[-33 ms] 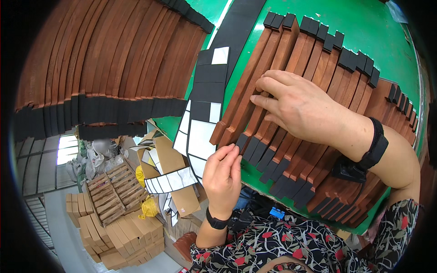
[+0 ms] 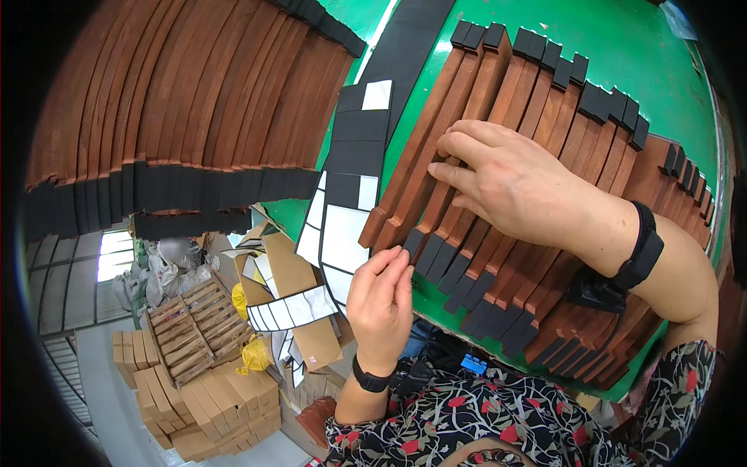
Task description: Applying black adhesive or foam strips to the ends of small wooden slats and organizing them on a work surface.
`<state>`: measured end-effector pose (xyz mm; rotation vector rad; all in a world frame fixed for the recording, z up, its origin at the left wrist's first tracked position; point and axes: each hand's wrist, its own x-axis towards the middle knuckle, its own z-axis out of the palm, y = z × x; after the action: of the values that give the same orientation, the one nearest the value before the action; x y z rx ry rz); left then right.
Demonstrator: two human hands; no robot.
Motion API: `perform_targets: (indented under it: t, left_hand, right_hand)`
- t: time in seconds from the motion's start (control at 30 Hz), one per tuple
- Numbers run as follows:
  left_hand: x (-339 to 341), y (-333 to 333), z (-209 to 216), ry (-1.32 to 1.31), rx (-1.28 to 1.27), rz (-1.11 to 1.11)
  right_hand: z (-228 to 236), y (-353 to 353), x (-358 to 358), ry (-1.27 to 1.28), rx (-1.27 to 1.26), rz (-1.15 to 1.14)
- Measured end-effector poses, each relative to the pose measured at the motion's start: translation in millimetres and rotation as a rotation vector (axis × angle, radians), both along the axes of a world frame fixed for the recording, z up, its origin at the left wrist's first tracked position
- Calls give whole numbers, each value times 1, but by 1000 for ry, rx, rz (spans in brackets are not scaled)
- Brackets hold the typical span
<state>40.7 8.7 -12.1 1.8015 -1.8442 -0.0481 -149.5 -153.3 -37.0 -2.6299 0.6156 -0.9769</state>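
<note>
Brown wooden slats with black pads on many of their ends lie side by side in front of me. My right hand (image 2: 494,175) is closed over one wooden slat (image 2: 424,191) near the left side of this row, thumb and fingers curled around its edges. At the near end of the slats, my left hand (image 2: 381,307) pinches thumb and forefinger together beside a black end pad (image 2: 413,243). What those fingertips hold, if anything, is hidden. The two leftmost slats show bare wood at their near ends.
Left of the row lie black adhesive sheets with white backing (image 2: 346,226) and a long black strip (image 2: 416,58) on the green tabletop (image 2: 661,47). A large stack of slats (image 2: 179,93) fills the upper left. Below are a wooden pallet (image 2: 198,323) and cardboard boxes (image 2: 222,405).
</note>
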Motion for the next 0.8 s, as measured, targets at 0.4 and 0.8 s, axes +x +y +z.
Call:
perform_targets:
  t: [0.4, 0.8]
  left_hand:
    - [0, 0, -4, -84, -46, -37]
    - [3, 0, -7, -52, -52, -44]
  right_hand:
    - [11, 2, -2, 95, -147, 64]
    - [11, 7, -3, 255, -201, 198]
